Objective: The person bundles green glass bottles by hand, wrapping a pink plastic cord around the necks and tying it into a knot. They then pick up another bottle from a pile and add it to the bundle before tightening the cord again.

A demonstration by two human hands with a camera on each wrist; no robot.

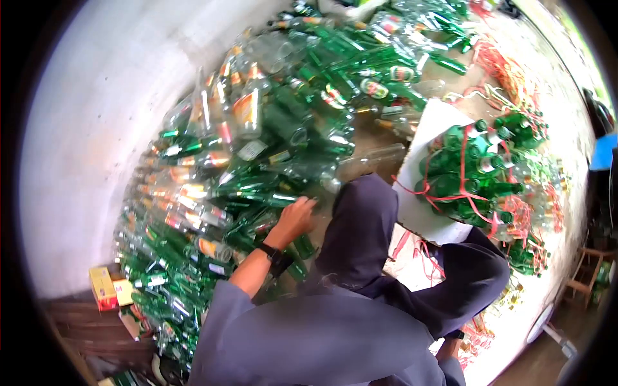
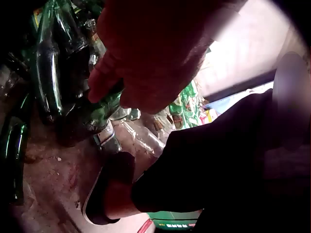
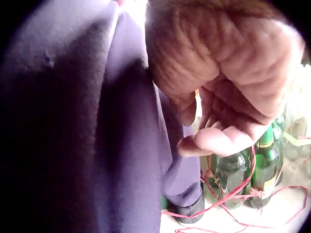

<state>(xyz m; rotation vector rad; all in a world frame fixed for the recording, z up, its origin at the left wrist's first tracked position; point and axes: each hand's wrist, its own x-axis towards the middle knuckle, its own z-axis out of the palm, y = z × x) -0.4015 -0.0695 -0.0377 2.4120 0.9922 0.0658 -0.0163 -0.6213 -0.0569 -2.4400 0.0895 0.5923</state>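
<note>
Among the heaped bottles, my left hand (image 1: 295, 220) grips the end of a green bottle (image 1: 273, 199). The left wrist view has that hand (image 2: 148, 60) in shadow, its fingers bent around green glass (image 2: 99, 110); the palm side is hidden. My right hand (image 1: 449, 349) hangs low beside the seated person's leg, partly covered in the head view. Seen from the right wrist, this hand (image 3: 228, 77) has loosely curled fingers with nothing in them. Green bottles (image 3: 265, 167) and red string (image 3: 226, 199) are behind it.
A tied bundle of green bottles (image 1: 473, 170) rests on a white board (image 1: 412, 186) beside the knee. Glass bottles (image 1: 248, 112) pile against the pale wall (image 1: 84, 128). More red string (image 1: 508, 71) lies at the right, and a small wooden stool (image 1: 584, 273) is farther right.
</note>
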